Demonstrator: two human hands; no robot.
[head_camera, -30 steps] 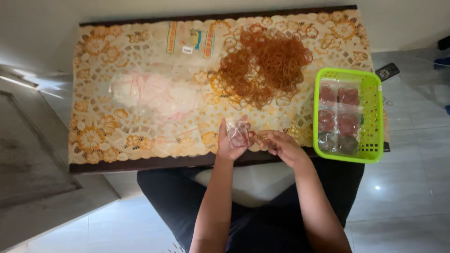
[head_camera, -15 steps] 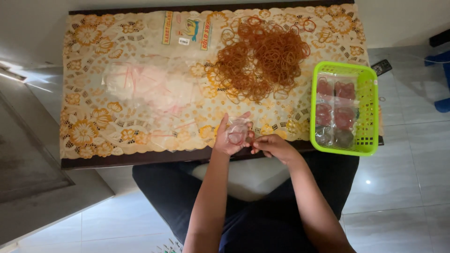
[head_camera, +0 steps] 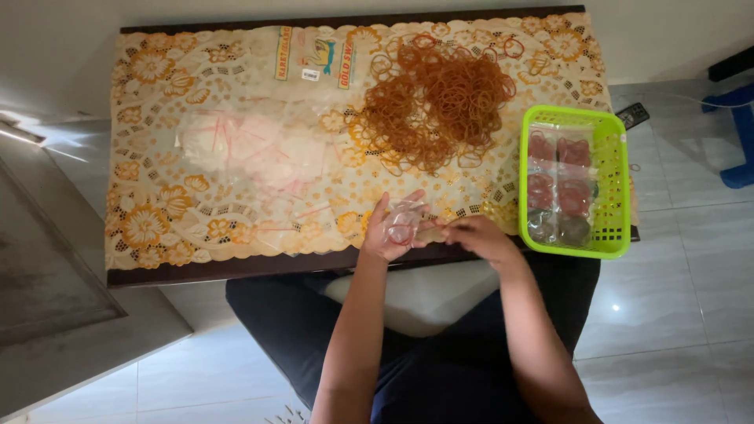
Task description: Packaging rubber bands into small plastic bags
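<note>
My left hand (head_camera: 384,233) holds a small clear plastic bag (head_camera: 404,222) at the near edge of the table. My right hand (head_camera: 477,236) is next to it, fingertips pinched at the bag's right side, seemingly on a rubber band. A big loose heap of brown rubber bands (head_camera: 437,107) lies on the cloth just beyond both hands. A pile of empty clear plastic bags (head_camera: 255,148) with red lines lies to the left.
A green plastic basket (head_camera: 611,180) at the table's right end holds several small filled bags. A flowered lace cloth (head_camera: 149,212) covers the table. A printed packet (head_camera: 312,53) lies at the far edge. A blue stool (head_camera: 737,133) stands on the tiled floor at right.
Both hands stay together at the near edge with the bag between them; my left fingers have spread a little. The view has shifted slightly.
</note>
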